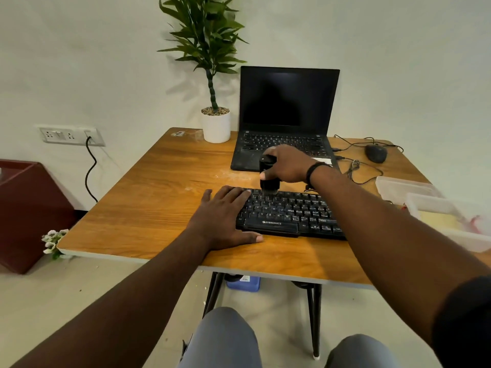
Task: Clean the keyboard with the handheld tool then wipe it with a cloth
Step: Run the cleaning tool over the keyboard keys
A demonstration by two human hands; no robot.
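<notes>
Gripping handheld tool [269, 179], right hand [285, 164] above keyboard [289, 212].

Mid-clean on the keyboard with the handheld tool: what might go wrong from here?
1. The right hand presses the black handheld tool onto the top key row of the keyboard; hard pressure might pop a keycap.
2. The left hand pins only the left end, so the right end could skid.
3. The right forearm crosses above loose cables; pulling back might snag them.
</notes>
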